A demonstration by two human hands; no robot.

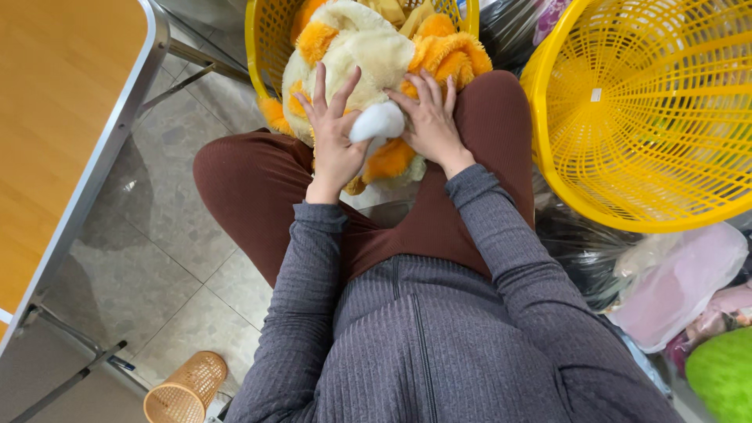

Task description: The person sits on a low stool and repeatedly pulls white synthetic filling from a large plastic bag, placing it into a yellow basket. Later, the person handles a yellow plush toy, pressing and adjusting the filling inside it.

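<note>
One cream-and-orange plush toy [368, 59] on the lap, directly under both sets of fingers, long axis running away from the body into one yellow basket [262, 39] beyond. One white stuffing tuft [378, 121] between the hands. Left hand [335, 137] spread flat, right hand [431, 121] pressing; equally near. Second yellow basket [650, 117] rightward.

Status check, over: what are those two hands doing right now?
Left hand and right hand both flat on orange-and-cream plush toy, at its white tuft. Toy on lap. Nothing in between.
</note>
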